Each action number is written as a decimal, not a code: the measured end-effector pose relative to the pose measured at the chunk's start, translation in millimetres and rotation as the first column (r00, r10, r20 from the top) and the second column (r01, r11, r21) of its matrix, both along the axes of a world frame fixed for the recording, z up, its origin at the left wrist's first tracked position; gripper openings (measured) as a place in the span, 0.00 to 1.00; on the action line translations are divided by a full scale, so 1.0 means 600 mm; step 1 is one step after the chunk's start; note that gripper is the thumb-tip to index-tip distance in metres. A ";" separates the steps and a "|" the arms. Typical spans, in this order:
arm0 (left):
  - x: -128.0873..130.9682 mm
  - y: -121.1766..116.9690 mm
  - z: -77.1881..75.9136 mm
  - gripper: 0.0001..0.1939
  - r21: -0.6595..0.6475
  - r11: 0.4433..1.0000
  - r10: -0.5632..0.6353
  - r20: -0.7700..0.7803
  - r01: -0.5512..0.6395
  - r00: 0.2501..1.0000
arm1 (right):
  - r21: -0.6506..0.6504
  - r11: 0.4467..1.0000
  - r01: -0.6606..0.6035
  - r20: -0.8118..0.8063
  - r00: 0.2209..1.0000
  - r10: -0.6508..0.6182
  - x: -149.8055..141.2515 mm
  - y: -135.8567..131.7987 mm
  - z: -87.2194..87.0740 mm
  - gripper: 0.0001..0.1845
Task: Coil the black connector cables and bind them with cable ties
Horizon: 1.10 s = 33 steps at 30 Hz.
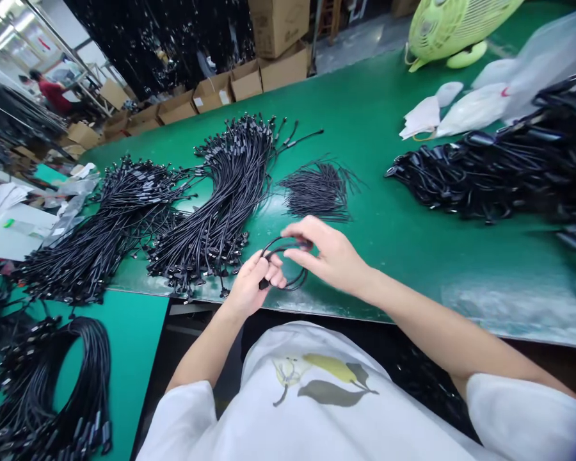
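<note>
A black cable (295, 282) is bent into a loop between my two hands, just above the front edge of the green table. My left hand (256, 280) is closed on one side of the loop, with a dark connector end showing beneath its fingers. On the loop's other side, my right hand (324, 253) curves its thumb and fingers around the cable; the fingertips are slightly blurred. Beyond my hands lies a pile of short black twist ties (319, 191). To their left a thick bundle of black cables (230, 186) is spread out.
Another cable bundle (125, 211) lies further left, and coiled cables (96, 358) rest on a lower green table. At right are a heap of black cables (489, 173), white plastic bags (480, 109) and a green fan (454, 29). Cardboard boxes (214, 91) line the far edge.
</note>
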<state>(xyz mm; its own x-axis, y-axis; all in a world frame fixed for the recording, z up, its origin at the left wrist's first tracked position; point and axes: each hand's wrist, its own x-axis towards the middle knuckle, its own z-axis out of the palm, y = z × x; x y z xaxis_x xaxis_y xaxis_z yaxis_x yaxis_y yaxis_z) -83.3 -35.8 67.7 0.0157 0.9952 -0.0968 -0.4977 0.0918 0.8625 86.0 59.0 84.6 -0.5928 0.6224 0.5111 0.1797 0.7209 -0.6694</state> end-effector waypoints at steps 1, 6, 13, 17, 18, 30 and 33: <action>0.003 0.003 -0.001 0.16 -0.020 0.999 0.039 0.029 -0.038 0.999 | -0.049 0.999 0.025 -0.032 0.999 -0.027 -0.004 -0.001 -0.012 0.22; 0.040 0.012 -0.026 0.19 -0.078 0.995 0.071 0.097 -0.064 0.993 | -0.471 0.879 0.075 -0.053 0.992 -0.113 -0.024 -0.009 -0.048 0.13; 0.046 0.032 -0.024 0.18 -0.206 0.947 0.309 0.381 -0.246 0.871 | -0.838 0.468 -0.282 -0.425 0.874 -0.234 -0.036 -0.042 -0.067 0.14; 0.045 0.038 -0.012 0.21 -0.256 0.945 0.293 0.391 -0.203 0.873 | -0.831 0.341 -0.440 -0.546 0.762 -0.348 -0.036 -0.049 -0.063 0.19; 0.052 0.037 -0.013 0.21 -0.283 0.942 0.283 0.376 -0.181 0.883 | -0.817 0.351 -0.458 -0.574 0.710 -0.408 -0.038 -0.048 -0.060 0.19; 0.054 0.013 -0.028 0.21 -0.092 0.996 -0.020 -0.013 0.019 1.000 | -0.781 0.321 -0.535 -0.621 0.717 -0.316 -0.024 -0.038 -0.026 0.22; 0.046 0.000 -0.033 0.24 -0.037 0.999 -0.046 -0.264 0.037 0.963 | -0.778 0.368 -0.509 -0.613 0.744 -0.266 -0.025 -0.051 -0.012 0.20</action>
